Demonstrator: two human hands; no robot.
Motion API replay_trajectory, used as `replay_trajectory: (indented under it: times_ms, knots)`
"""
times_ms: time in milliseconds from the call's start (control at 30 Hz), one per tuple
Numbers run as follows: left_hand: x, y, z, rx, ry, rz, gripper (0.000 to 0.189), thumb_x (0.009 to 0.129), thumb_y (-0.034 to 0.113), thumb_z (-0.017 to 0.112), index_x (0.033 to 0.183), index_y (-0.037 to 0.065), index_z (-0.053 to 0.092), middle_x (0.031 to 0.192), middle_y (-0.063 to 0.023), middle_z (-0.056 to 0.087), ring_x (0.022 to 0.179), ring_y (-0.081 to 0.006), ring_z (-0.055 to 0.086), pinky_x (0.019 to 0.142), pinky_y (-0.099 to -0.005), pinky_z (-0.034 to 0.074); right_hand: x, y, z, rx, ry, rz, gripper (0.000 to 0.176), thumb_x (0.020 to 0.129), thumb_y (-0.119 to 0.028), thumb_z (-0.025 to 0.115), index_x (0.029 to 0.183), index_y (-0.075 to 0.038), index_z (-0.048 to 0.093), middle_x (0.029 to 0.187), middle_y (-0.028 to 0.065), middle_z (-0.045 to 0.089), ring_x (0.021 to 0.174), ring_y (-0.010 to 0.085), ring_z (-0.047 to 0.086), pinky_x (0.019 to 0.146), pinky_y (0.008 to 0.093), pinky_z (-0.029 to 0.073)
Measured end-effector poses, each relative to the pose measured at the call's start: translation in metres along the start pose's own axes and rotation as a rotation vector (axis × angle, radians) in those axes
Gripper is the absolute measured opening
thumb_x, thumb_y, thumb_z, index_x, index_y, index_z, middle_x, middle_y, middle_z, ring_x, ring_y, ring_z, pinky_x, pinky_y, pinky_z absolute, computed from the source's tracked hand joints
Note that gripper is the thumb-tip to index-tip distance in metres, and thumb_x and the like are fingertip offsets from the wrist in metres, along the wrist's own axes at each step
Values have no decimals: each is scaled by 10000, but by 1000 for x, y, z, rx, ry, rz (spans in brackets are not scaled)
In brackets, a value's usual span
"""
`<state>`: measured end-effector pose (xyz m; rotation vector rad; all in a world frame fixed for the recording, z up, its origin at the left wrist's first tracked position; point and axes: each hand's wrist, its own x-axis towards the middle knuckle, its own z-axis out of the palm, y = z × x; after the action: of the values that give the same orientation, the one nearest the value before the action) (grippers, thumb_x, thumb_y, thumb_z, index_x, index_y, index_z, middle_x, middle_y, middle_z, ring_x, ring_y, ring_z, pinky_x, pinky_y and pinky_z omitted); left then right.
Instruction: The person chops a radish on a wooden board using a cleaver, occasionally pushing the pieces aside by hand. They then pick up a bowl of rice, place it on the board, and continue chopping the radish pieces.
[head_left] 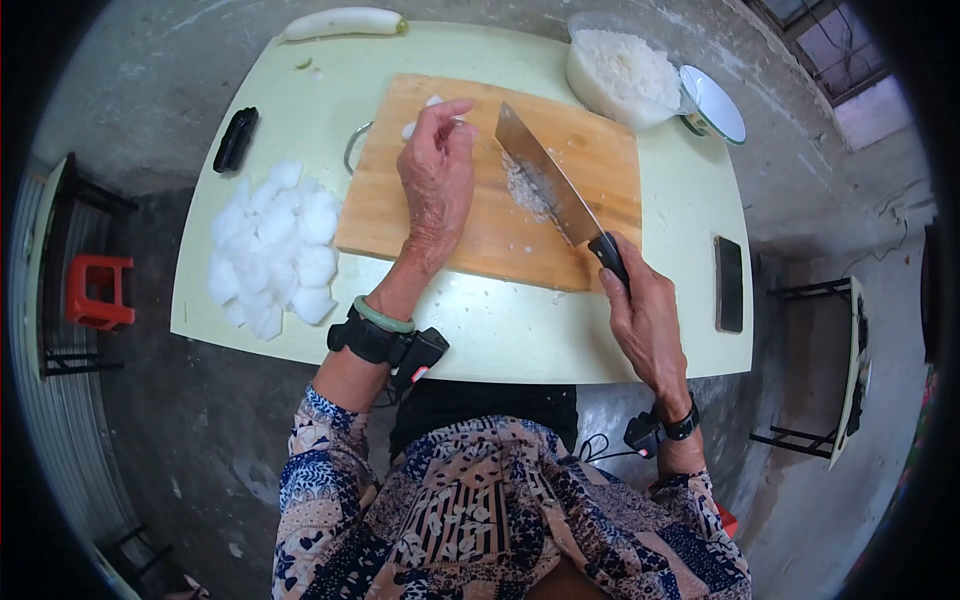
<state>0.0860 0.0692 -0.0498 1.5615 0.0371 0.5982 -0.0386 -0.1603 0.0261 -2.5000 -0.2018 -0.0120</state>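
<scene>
My left hand [438, 170] is over the left part of a wooden cutting board [375, 205], fingers curled. Bits of white radish [433, 101] show at its fingertips, partly hidden by the hand. In my right hand [645, 315] is the black handle of a cleaver [548, 172]. Its broad blade slants across the board, tip toward the far side. Finely chopped white radish [525, 192] lies along the blade's left side, with crumbs scattered around. Left of the board, a heap of white radish slices [275, 245] rests on the pale table [480, 335].
A whole white radish [345, 24] lies at the far left edge. At the far right stand a clear tub of shredded white radish [622, 75] and a white enamel bowl [714, 105]. A black case [236, 140] is left, a phone [729, 285] right. A red stool [99, 291] stands beyond.
</scene>
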Motion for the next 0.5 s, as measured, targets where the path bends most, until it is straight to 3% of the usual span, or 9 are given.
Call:
replay_trajectory:
  times_ms: [67,133,367,433,500]
  knots:
    - [0,-4,0,9,0,26,279,983,-18,516,1220,8,662,980,-57,698,867,-100,630,812,-251,530,1,-2,0,18,-24,36,390,992,-27,574,1380,-9,536,1049,277,694,879,440,706,774,459,545]
    - [0,-2,0,9,-1,26,283,982,-21,513,1220,8,662,979,-56,697,867,-100,631,814,-251,531,0,0,4,36,145,-86,382,994,-30,568,1374,-1,535,1052,288,689,897,455,700,776,482,543]
    - [0,-3,1,-6,3,2,289,976,-27,509,1217,9,665,980,-58,698,868,-99,632,820,-247,527,9,4,1,-57,9,-2,397,997,-26,567,1392,-12,532,1095,272,693,920,444,707,799,467,555]
    - [0,-2,1,-8,0,9,288,975,-26,511,1216,9,665,979,-57,698,868,-99,632,819,-246,526,5,5,4,5,146,-89,400,991,-25,571,1389,-23,539,1092,269,695,917,456,698,793,466,553]
    - [-1,-1,1,-7,-9,15,287,975,-24,513,1215,10,666,979,-57,697,869,-99,632,818,-245,525,6,1,6,16,156,-107,404,989,-23,573,1392,-27,541,1091,272,695,920,453,700,791,466,555]
